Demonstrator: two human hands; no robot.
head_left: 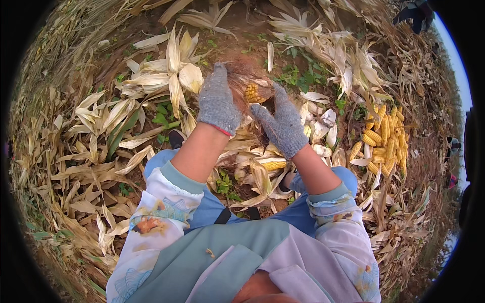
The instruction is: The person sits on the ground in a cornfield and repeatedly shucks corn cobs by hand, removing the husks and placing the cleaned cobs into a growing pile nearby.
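An ear of corn [252, 94] is between my gloved hands, its yellow kernels bared at one end. Brown silk and dry husk [241, 73] fan out above it. My left hand [218, 101], in a grey knit glove, is closed at the left on the silk and husk; its fingertips are partly hidden. My right hand [282, 123], gloved alike, grips the ear from the right, thumb below and a finger along its side. Below the hands, between my knees, another partly husked ear [274, 165] lies among pale husks.
A heap of bare yellow ears [386, 139] lies on the ground at the right. Dry husks [174, 76] and stalks cover the soil around me, with small green weeds [305, 76] between. At the far upper right a dark-clothed person [415, 17] partly shows.
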